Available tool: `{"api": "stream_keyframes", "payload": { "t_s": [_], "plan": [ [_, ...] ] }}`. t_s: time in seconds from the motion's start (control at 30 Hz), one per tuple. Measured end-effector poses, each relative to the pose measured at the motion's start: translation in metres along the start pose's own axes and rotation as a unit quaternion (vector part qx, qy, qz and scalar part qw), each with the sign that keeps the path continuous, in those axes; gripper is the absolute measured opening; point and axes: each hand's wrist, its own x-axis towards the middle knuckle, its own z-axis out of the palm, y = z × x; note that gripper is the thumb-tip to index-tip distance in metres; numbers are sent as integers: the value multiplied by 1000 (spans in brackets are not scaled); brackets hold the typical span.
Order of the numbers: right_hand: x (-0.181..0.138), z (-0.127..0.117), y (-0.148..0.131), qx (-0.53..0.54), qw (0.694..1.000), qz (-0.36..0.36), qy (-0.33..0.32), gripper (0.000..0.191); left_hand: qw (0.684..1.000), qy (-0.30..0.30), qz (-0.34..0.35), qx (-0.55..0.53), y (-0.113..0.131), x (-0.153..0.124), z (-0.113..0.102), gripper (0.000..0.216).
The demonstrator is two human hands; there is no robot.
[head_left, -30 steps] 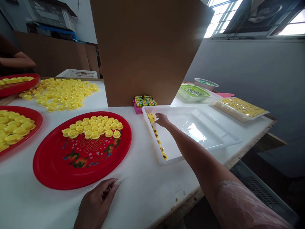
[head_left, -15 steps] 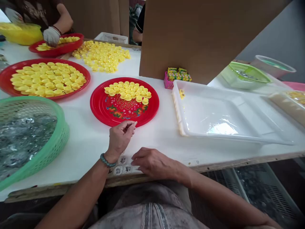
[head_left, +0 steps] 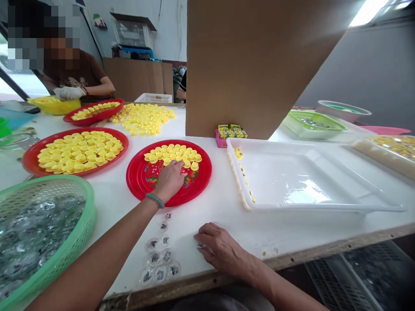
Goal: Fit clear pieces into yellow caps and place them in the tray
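Observation:
My left hand (head_left: 170, 180), with a beaded bracelet, reaches over the red plate (head_left: 138, 190). Its fingertips are at the front edge of the yellow hat-shaped pieces (head_left: 173, 152); thumb and forefinger look slightly apart, and the other fingertips are hidden. Low over the white table, my right hand (head_left: 223, 250) has its fingers curled around a small clear disc (head_left: 200, 245) with a dark print. Between my arms, several similar clear discs (head_left: 161, 273) lie in rough rows near the table edge.
A green basket (head_left: 89, 211) of clear pieces stands left. Behind it is another red plate (head_left: 27, 160) of yellow pieces. A white tray (head_left: 275, 172) lies right, below a cardboard panel (head_left: 243, 65). Across the table, a gloved co-worker (head_left: 69, 93) works at a yellow bowl (head_left: 61, 107).
My left hand has moved forward from the plate's near rim to the yellow pieces. My right hand has shifted right, away from the discs, with one at its fingers. The view has tilted up.

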Motion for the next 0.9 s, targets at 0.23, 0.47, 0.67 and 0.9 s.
{"api": "stream_keyframes", "payload": {
  "t_s": [0.23,0.47,0.67,0.9],
  "plan": [
    [-21,1,24,49,994,73,72,34,965,-147,170,137,-2,76,41,31],
    [-39,-2,52,111,967,122,195,53,951,-201,182,149,5,93,64,22],
    [-42,-10,50,109,957,141,228,49,969,-123,172,125,21,78,54,24],
    [-52,-21,34,99,943,138,285,46,968,-85,235,29,60,-24,7,16]
  ]
}}
